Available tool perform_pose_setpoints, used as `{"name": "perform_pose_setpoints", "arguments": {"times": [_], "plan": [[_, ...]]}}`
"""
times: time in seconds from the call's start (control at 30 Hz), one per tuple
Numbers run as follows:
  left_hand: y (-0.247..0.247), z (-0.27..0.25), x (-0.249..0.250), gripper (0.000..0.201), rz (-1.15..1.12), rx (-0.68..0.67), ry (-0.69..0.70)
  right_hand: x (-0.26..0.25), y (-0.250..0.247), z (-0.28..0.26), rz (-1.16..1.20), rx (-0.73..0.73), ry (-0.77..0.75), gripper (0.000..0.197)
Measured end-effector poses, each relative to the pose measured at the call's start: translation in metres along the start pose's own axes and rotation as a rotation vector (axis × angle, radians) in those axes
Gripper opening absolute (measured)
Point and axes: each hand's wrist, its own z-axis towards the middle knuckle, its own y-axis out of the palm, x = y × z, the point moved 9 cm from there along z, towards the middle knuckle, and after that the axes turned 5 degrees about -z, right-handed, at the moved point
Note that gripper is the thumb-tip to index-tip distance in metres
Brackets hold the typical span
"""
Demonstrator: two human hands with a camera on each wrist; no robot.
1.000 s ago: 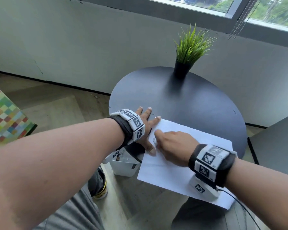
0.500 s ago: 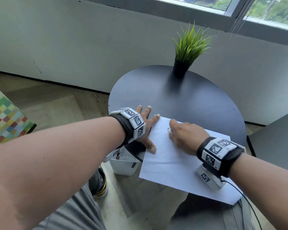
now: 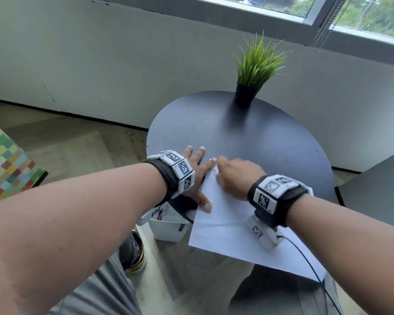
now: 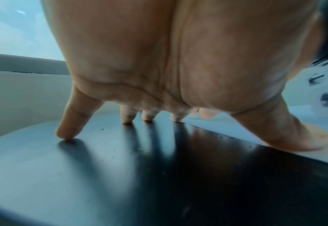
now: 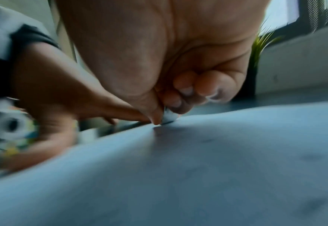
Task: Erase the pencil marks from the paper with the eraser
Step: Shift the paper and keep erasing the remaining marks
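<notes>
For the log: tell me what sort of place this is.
Probably a lounge or office corner, not a workshop: a small round black table with a potted grass plant, under a window, on wood flooring.

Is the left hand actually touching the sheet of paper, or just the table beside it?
Touching. In the left wrist view the left hand's thumb lies flat on the paper edge, and its forefinger tip meets the sheet's corner; the other fingertips press the table.

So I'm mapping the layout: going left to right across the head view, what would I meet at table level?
Colourful checkered block → left hand, pressing the paper's edge → right hand, rubbing the eraser on the paper → grey surface at the right edge.
</notes>
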Motion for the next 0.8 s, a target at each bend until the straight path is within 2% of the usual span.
{"name": "perform_pose_setpoints", "arguments": {"times": [0.07,0.2,0.3,0.4,0.47,0.63,0.7,0.8], "plan": [[-0.002,-0.004,0.0,0.139,0.007,0.0,-0.012,0.024,-0.008,0.011,0.027,0.013,0.117,0.018],[-0.004,-0.01,0.0,0.137,-0.024,0.012,-0.024,0.03,-0.008,0.016,0.062,-0.017,0.135,0.019],[-0.002,-0.008,-0.003,0.139,-0.043,0.006,-0.032,0.019,-0.012,0.005,0.039,0.014,0.076,0.018],[-0.001,-0.009,-0.003,0.139,-0.051,-0.004,-0.03,-0.011,-0.002,-0.021,0.012,0.042,-0.054,0.023],[-0.002,-0.012,-0.003,0.139,-0.06,-0.001,-0.025,-0.019,0.005,-0.03,0.029,0.022,-0.07,0.022],[0.001,-0.01,-0.004,0.146,-0.087,-0.036,-0.044,0.017,-0.01,-0.01,0.123,0.013,0.097,0.014],[0.002,-0.009,-0.004,0.146,-0.093,-0.037,-0.047,0.007,-0.006,-0.019,0.127,0.015,0.049,0.01],[0.001,-0.012,-0.003,0.14,-0.096,-0.043,-0.044,-0.023,0.012,-0.044,0.102,-0.035,-0.118,0.011]]}}
